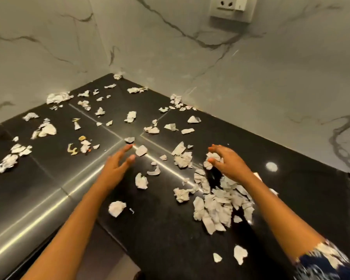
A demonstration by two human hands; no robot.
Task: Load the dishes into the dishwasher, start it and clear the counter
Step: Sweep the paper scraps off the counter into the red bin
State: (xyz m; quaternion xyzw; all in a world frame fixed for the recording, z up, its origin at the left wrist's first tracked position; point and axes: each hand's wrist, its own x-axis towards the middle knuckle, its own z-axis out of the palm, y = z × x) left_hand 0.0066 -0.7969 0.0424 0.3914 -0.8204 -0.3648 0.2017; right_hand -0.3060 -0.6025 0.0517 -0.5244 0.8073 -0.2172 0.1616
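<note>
Left hand (116, 168) loose; right hand (229, 164) perhaps around paper scraps (216, 209).

No legible text, label, brand, number or sign recorded in the head view. Some of the torn paper scraps (216, 207) on the desk (162, 239) show greyish mottling, too blurred to tell whether it is print. The face of the wall socket (231, 8) carries no lettering that can be made out.
</note>
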